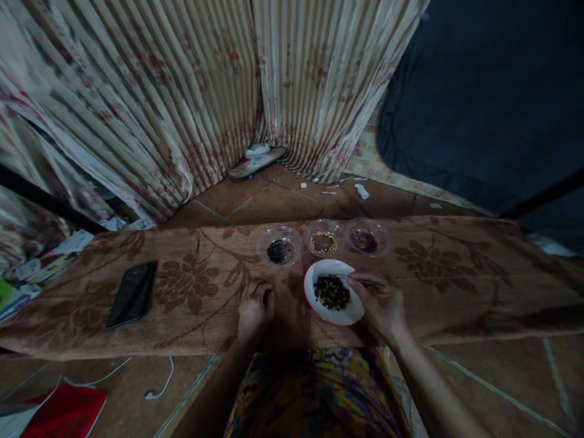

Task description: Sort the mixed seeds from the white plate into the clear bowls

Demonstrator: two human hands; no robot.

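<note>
A white bowl with a red rim (pixel 308 298) stands on the patterned cloth, a heap of mixed dark and yellow grains or beans (pixel 332 293) inside. My right hand (pixel 381 304) is at the bowl's right side, its fingers pinched on slim tweezers (pixel 360 278) that reach over the heap. Left of the bowl, my left hand (pixel 256 309) rests on the cloth, fingers curled in, with nothing visible in them. Behind the bowl are three clear plastic cups: one with black grains (pixel 278 250), one with yellow grains (pixel 323 243), one with dark red beans (pixel 364 241).
A dark phone (pixel 131 294) lies on the cloth (pixel 191 328) at the left. Striped curtains (pixel 205 91) hang beyond the bench. A skateboard (pixel 258 162) and white scraps (pixel 362 191) are on the tiled floor. Below left are a white cable (pixel 171 368) and a red item (pixel 68 410).
</note>
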